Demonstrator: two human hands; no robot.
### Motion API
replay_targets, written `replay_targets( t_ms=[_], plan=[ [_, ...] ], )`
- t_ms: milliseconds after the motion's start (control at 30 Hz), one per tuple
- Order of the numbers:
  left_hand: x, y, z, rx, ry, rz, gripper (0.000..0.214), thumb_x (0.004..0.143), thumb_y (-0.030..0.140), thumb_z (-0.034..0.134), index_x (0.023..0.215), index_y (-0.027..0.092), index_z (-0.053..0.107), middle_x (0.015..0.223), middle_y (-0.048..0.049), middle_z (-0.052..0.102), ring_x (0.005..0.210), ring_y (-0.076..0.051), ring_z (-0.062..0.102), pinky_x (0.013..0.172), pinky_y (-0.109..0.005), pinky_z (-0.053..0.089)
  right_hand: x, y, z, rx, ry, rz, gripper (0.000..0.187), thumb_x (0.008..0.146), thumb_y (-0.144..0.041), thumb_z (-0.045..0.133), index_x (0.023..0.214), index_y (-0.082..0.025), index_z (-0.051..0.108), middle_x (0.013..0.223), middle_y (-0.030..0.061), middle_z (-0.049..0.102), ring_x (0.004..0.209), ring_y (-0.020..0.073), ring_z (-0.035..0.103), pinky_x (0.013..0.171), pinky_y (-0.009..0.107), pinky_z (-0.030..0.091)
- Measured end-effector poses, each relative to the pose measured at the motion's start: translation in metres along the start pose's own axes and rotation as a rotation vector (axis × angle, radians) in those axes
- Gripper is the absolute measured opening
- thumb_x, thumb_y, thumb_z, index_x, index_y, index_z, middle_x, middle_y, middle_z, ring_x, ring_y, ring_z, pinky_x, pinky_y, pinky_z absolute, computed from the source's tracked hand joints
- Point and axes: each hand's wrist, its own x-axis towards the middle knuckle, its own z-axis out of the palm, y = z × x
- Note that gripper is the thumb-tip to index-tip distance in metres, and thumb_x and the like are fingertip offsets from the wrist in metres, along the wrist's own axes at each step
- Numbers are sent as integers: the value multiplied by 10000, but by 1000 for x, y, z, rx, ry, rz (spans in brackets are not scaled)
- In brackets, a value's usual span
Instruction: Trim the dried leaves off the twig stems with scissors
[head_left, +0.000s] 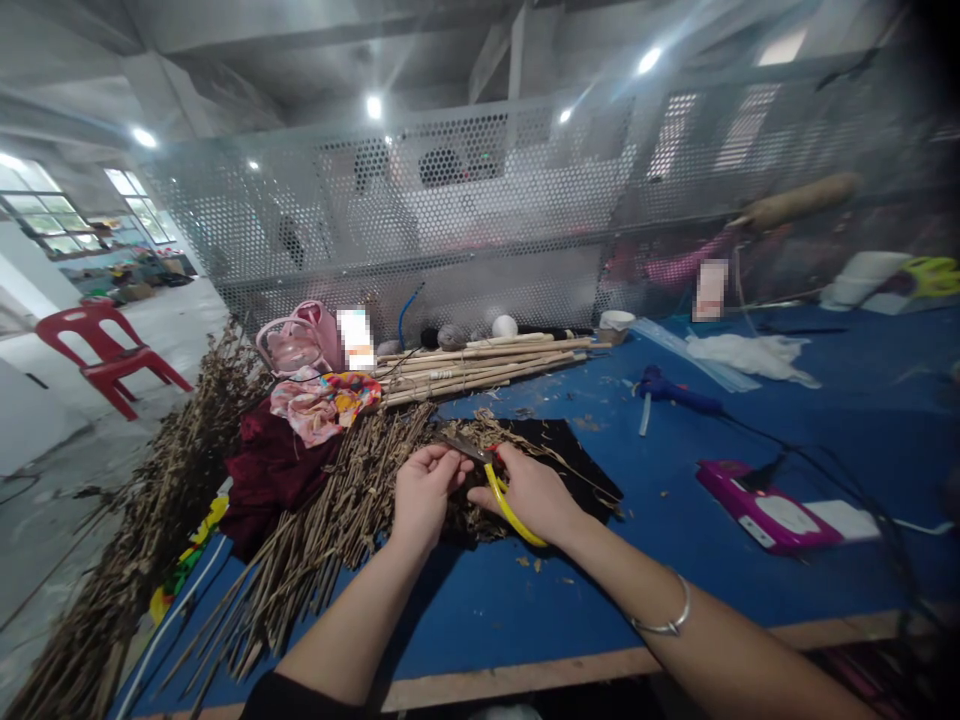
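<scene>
My right hand (531, 493) grips yellow-handled scissors (495, 482), whose blades point left toward my left hand (426, 490). My left hand is closed in a pinch on a thin dry twig (448, 452) right at the blades. Both hands hover over a black cloth (570, 455) littered with twig scraps, on the blue table (675, 540). A large heap of dry brown twigs (315, 530) lies just left of my left hand. A silver bangle sits on my right wrist.
Bundled pale sticks (480, 365) lie behind the cloth. A blue glue gun (675, 393), a pink-and-white device (765, 510) with cables, white plastic (750, 352), colourful fabric (322, 400) and a pink bottle (296, 340) are around. A perforated metal screen (480, 210) backs the table; a red chair (105, 355) stands left.
</scene>
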Motion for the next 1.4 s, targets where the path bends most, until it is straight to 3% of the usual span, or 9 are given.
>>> replay_targets(
  t_ms=[267,533,800,1133,1400],
  plan=[
    [0,1,0,63,4,24,182,614,259,674,717,121,614,642,-19,658,560,-74,587,556,-168,444,-1,-3,-2,13,10,-20,494,642,-570,630,925,-190,492,907,70,610,859,233,581,625,262,326],
    [-2,1,0,94,3,30,160,631,252,658,666,109,594,630,-37,652,520,-67,554,532,-167,435,-1,-1,3,4,2,7,480,696,-603,559,936,-194,489,847,57,637,785,224,608,596,261,317],
    [1,-2,-3,73,-32,39,248,632,323,680,746,115,607,665,-25,632,576,-88,578,567,-190,463,-1,-1,4,14,10,9,433,708,-597,549,857,-197,480,779,39,631,690,189,597,527,243,271],
    [1,-3,-9,392,-22,254,192,702,332,604,686,143,639,606,-18,630,563,-124,576,553,-208,446,-3,-2,-2,27,-9,-20,465,684,-590,580,912,-197,480,806,45,628,741,203,596,564,245,293],
    [2,-3,-10,455,2,264,214,701,347,605,751,146,659,633,-31,644,580,-146,597,560,-227,457,-1,2,2,38,-28,-8,429,717,-629,503,717,-201,477,653,13,581,548,133,511,482,227,229]
  ],
)
